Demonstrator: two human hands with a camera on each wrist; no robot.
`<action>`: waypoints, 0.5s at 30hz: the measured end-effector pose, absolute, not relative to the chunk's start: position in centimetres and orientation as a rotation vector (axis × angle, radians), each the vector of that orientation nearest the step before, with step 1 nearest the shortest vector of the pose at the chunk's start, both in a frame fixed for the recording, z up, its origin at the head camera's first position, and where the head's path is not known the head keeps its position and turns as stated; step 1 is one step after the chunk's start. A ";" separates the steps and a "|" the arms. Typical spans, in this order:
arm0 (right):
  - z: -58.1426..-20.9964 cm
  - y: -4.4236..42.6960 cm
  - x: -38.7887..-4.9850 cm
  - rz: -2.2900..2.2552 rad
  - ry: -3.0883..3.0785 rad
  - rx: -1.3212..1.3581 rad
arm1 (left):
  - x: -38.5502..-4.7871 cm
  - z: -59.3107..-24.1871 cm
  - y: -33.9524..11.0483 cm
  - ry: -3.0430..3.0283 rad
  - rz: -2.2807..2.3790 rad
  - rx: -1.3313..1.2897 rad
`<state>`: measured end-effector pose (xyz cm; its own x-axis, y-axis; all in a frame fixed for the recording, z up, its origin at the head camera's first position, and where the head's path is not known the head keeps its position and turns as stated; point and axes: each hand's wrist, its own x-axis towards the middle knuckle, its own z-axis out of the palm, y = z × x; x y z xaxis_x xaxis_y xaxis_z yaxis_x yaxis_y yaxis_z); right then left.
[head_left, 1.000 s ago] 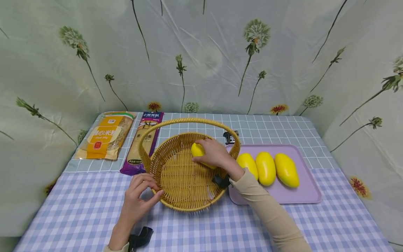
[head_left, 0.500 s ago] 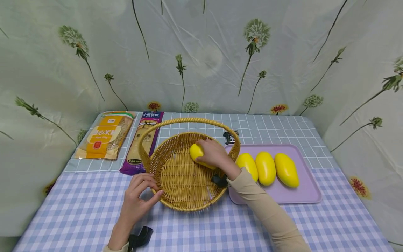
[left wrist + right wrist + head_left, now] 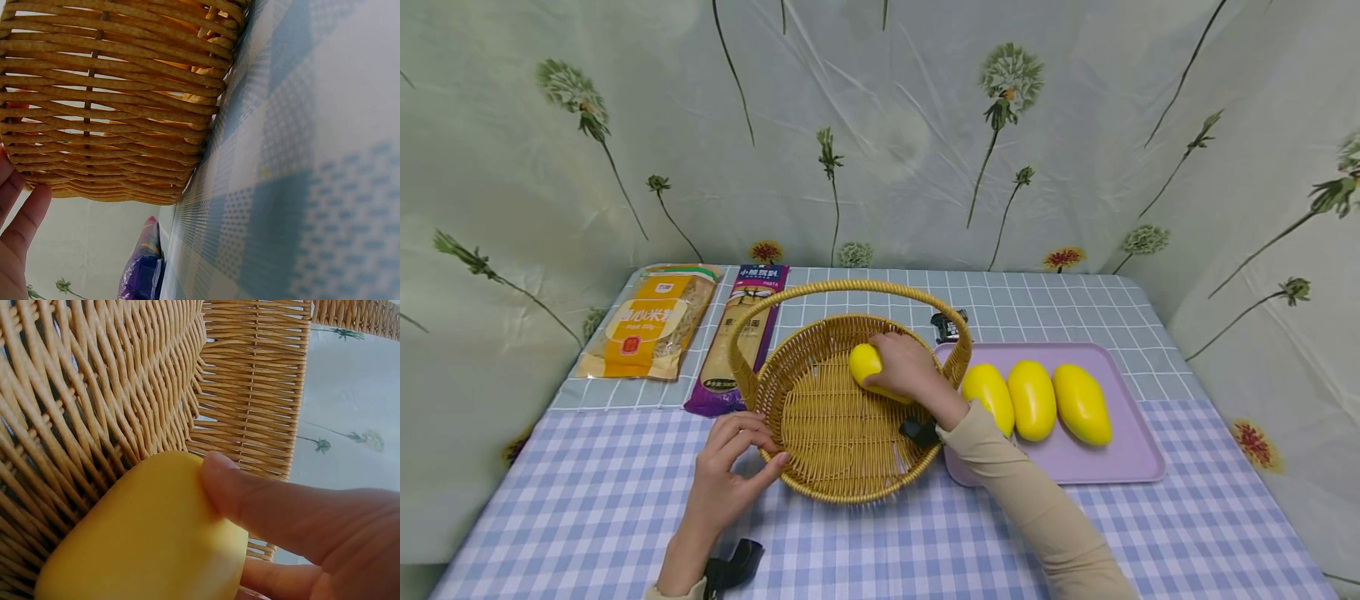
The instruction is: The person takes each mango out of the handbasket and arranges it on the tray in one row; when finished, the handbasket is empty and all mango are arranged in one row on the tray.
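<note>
A wicker basket (image 3: 823, 442) with a tall arched handle stands at the middle of the table. Inside it, on the right part of its floor, lies a yellow mango (image 3: 865, 363). My right hand (image 3: 910, 367) grips this mango from above, the thumb along its side in the right wrist view; there the mango (image 3: 144, 531) touches or nearly touches the woven floor. My left hand (image 3: 730, 467) holds the basket's near left rim, fingertips and thumb at the edge. In the left wrist view, the fingers (image 3: 31, 215) show beside the basket's woven side (image 3: 112, 106).
A lilac tray (image 3: 1138, 458) with 3 more mangoes (image 3: 1032, 402) stands to the right of the basket. Left of it lie a purple pasta packet (image 3: 730, 350) and an orange-labelled bag (image 3: 651, 325). A small black packet (image 3: 947, 327) sits behind the handle's right end.
My right hand and the mango have shifted slightly to the left inside the basket. The left hand has stayed at the rim.
</note>
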<state>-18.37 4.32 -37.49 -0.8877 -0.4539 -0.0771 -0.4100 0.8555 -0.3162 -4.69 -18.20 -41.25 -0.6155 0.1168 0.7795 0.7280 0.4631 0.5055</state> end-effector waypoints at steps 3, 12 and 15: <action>-37.5 4.3 -18.3 -0.443 2.880 -0.664 | -4.7 -41.2 -18.2 -2.031 -1.150 -0.701; -37.3 4.5 -18.2 -0.387 2.835 -0.600 | -4.7 -41.2 -18.2 -2.037 -1.152 -0.702; -37.3 4.5 -18.1 -0.364 2.830 -0.595 | -4.7 -41.3 -18.2 -2.039 -1.151 -0.696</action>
